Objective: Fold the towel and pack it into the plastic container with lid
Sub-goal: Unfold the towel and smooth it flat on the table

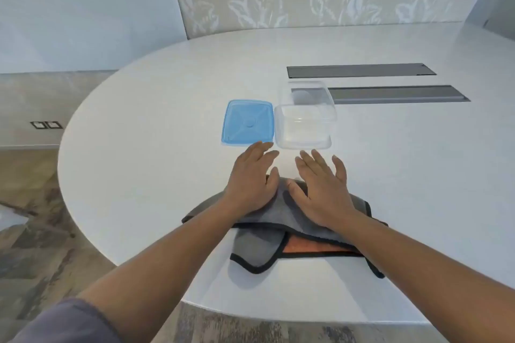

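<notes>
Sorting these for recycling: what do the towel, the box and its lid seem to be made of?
Towel: soft napped cloth, likely microfibre, grey with an orange face and black edging; it drapes and creases. Container: clear glossy plastic; the table shows through. Lid: translucent blue plastic with moulded ridges.

two bare forearms, no watch or rings showing; at the lower left of the frame a greyish-purple sleeve (69, 323) covers the left upper arm.

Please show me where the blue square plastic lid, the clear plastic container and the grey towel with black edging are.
Blue square plastic lid (247, 123): head view, centre of its top face.
Clear plastic container (303, 131): head view, its near wall.
Grey towel with black edging (252, 249): head view, the lower left flap.
</notes>
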